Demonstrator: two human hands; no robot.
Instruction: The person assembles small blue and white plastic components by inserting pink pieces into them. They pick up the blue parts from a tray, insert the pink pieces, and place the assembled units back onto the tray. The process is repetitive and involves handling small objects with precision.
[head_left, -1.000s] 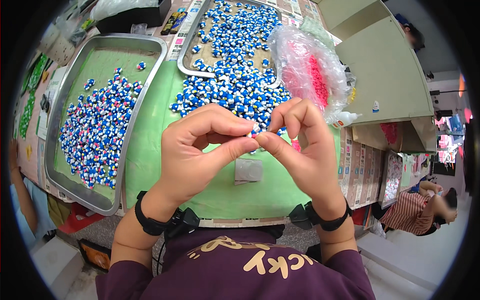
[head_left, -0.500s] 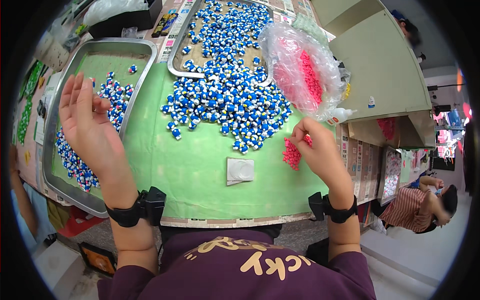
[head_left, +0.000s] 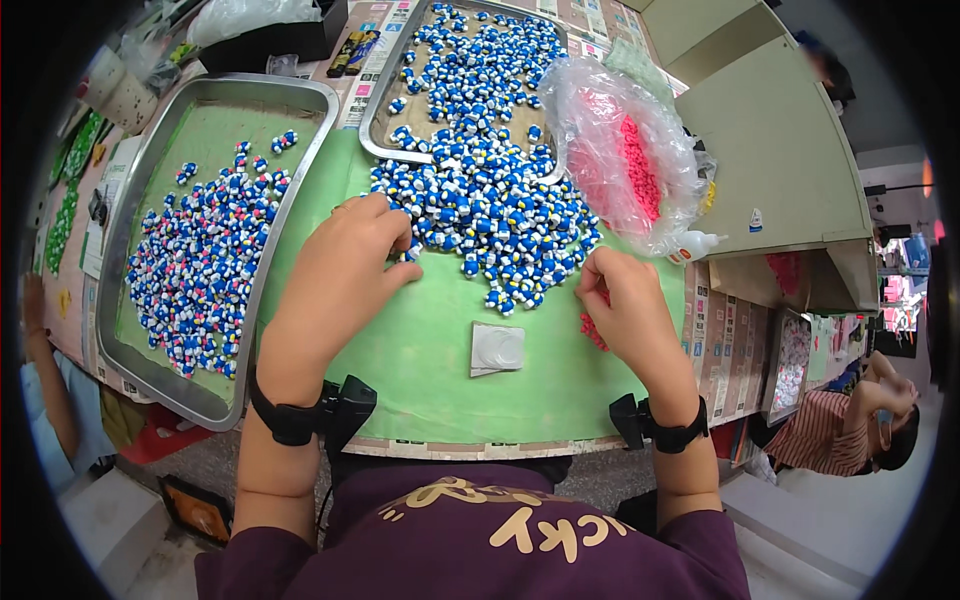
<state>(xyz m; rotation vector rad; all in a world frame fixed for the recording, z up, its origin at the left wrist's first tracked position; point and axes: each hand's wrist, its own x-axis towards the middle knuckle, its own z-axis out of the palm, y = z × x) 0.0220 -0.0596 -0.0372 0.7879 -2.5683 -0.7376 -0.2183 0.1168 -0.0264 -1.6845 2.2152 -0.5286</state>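
Note:
My left hand (head_left: 345,265) is at the left edge of a heap of small blue-and-white figures (head_left: 490,215). Its thumb and forefinger bend around one of the figures there. My right hand (head_left: 632,305) hovers over a little pile of pink pieces (head_left: 592,332), its fingertips pinched together; what they hold, if anything, is hidden. Partly covered by this hand, the pink pile shows only at its left side. Between my hands, nearer to me, a round translucent whitish disc (head_left: 499,349) lies on a small pale square.
A metal tray (head_left: 327,110) at left holds figures with pink bits. Another tray (head_left: 375,105) behind the heap holds more blue-and-white ones. A clear bag (head_left: 575,100) of pink pieces, a white bottle (head_left: 695,245) and a grey cabinet (head_left: 775,150) stand at right. Other people sit either side.
My left hand has moved right from above the left tray to the heap, and its spread fingers have curled in. My right hand stays pinched by the pink pile. The view has shifted slightly.

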